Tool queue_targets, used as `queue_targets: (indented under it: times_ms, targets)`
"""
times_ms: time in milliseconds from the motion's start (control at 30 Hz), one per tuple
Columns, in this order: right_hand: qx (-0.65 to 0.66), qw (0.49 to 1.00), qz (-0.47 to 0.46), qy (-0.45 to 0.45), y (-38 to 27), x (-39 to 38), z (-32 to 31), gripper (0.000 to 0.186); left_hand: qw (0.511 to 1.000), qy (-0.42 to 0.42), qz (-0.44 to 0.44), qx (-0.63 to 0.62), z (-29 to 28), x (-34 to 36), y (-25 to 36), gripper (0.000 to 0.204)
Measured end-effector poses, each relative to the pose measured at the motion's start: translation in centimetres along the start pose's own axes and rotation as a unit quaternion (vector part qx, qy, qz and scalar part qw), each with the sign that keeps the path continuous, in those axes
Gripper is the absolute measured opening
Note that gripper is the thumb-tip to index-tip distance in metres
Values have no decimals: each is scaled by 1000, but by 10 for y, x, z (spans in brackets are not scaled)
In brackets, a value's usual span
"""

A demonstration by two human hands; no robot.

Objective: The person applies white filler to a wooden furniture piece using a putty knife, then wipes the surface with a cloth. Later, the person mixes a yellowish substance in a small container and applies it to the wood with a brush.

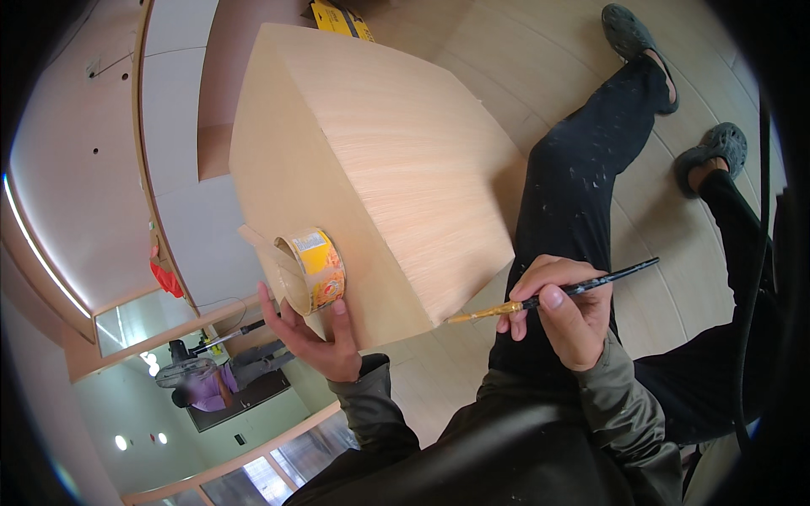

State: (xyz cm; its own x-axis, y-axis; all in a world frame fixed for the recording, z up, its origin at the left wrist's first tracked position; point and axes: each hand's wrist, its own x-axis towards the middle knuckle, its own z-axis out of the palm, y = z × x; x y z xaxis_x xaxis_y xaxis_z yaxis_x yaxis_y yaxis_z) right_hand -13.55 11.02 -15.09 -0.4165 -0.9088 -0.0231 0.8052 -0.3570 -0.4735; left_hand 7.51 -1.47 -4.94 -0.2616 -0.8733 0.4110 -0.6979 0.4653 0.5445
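Note:
My left hand (pixel 325 336) is closed around a round paper tub (pixel 329 268) printed yellow and red, its fingers under and beside the wall. The tub's opening faces left, and a pale flat strip (pixel 256 239) juts from it; what it contains is hard to make out. In my right hand (pixel 564 308) a slim paintbrush (pixel 620 274) with a black handle is pinched between thumb and fingers. Its golden bristles meet the lower corner of a large wood-veneered box (pixel 405 160), or come very close to it. The box has a grained face and a smoother, narrower side.
A yellow package (pixel 342 20) lies beyond the box. My legs in dark trousers (pixel 565 194) and dark clogs (pixel 629 32) are at the right, near a black cable (pixel 753 295). Farther off at lower left are a fan (pixel 181 367) and a person in purple (pixel 207 390).

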Motion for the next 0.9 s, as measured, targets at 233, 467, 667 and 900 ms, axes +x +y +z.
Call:
queue_targets:
  times_ms: [233,467,667,900]
  targets:
    - [0,1000,0,-29,2,2,1,22,1000,2,-7,-10,2,-1,3,84]
    - [-28,999,-1,-25,1,2,-2,20,1000,-4,8,4,0,0,-1,84]
    - [-41,998,-5,-44,-1,5,1,19,1000,0,4,-4,0,-1,-1,84]
    - [-32,998,-12,-46,-5,6,1,18,999,6,33,26,2,-1,-2,77]
